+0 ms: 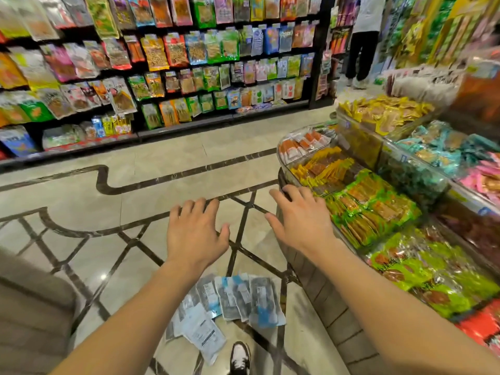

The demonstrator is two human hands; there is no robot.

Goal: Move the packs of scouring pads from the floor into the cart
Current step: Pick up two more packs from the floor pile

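Head view: packs [232, 301] lying fanned on floor [81, 190], near side, below both wrists. Left hand [196, 234] and right hand [300, 220] hovering spread, holding nothing; left slightly nearer.

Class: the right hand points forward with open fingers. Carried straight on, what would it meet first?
Probably the rounded end of the snack display bin; the right hand has fingertips right at it, though depth is unclear.
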